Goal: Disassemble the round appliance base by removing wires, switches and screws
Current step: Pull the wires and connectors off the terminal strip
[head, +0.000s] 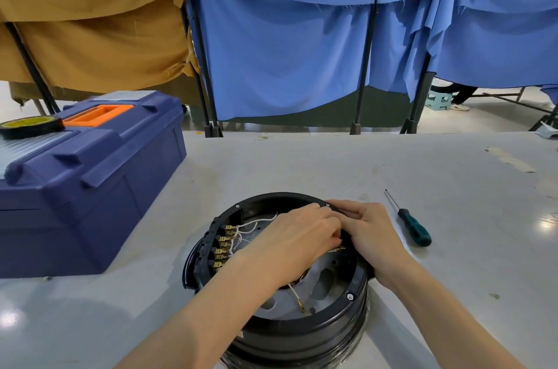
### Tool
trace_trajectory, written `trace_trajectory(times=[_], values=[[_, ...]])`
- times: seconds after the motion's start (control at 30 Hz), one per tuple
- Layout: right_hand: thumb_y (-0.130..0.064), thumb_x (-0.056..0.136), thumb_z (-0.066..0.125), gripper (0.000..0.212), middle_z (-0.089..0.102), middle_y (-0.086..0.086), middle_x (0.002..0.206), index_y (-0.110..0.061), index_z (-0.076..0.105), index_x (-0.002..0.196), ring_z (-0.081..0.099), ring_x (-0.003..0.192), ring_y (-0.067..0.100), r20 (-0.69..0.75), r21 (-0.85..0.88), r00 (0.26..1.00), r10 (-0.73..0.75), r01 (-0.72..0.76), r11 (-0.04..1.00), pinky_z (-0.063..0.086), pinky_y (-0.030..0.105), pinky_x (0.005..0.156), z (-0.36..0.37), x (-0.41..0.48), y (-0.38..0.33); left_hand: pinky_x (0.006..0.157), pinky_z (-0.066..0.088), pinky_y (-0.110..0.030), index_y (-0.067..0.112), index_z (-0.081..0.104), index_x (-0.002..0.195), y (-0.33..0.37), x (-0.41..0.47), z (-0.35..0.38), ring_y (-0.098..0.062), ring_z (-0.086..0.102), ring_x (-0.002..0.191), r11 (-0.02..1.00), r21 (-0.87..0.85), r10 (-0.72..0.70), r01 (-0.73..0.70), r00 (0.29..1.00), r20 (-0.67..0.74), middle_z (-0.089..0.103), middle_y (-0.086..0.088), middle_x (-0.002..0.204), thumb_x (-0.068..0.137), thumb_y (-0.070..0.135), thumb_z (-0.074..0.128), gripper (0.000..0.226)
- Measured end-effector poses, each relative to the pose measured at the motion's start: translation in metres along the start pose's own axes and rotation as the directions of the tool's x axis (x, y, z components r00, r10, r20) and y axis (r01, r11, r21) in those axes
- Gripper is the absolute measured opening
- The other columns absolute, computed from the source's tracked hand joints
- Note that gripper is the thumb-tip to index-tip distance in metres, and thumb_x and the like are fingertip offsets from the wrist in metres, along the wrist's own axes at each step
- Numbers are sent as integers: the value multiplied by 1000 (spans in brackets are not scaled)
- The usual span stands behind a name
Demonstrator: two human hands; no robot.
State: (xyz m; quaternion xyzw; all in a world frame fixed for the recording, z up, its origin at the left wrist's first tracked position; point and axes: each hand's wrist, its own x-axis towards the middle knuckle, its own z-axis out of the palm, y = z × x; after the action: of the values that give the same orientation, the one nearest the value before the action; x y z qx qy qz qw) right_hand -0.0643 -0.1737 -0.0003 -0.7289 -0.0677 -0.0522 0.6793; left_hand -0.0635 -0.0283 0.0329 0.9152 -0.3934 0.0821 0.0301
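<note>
The round black appliance base lies open side up on the table in front of me. A row of brass terminals with white wires lines its left inner wall. A loose wire with a brass ring lug lies on the grey inner plate. My left hand reaches inside the base, fingers curled and pinching a small brass connector at the right inner wall. My right hand grips the base's right rim beside it, fingertips meeting the left hand's. What the fingers hold is mostly hidden.
A green-handled screwdriver lies on the table right of the base. A blue toolbox with an orange handle stands at the left, a roll of black tape on its lid. Blue and tan cloth screens hang behind the table.
</note>
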Motion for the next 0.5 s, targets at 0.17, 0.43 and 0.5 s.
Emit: trace_trajectory(times=[0.17,0.43,0.5], values=[[4,90,54,50,77,-2,81,-37,79,76,72,73,8,6,5,1000,-14,14,1000,57,20,64,0,-1,-1,86,45,-38,15,56,113,3,3,4,-18,47,112,1000,21,15,-14,999,-37,54,0,121,104,27,38,24],[6,89,52,50,77,8,82,-33,79,74,69,71,11,11,7,1000,-20,20,1000,57,21,63,-1,-3,-4,67,23,-25,16,50,108,14,3,12,-16,44,106,992,122,-3,20,990,-141,51,2,114,93,15,53,15],[6,89,53,51,77,6,83,-35,79,72,69,72,10,4,6,1000,-18,18,1000,57,21,65,-1,-2,-4,69,22,-24,14,52,106,16,3,13,-16,44,107,995,88,-37,52,986,-164,53,1,114,90,13,54,16]])
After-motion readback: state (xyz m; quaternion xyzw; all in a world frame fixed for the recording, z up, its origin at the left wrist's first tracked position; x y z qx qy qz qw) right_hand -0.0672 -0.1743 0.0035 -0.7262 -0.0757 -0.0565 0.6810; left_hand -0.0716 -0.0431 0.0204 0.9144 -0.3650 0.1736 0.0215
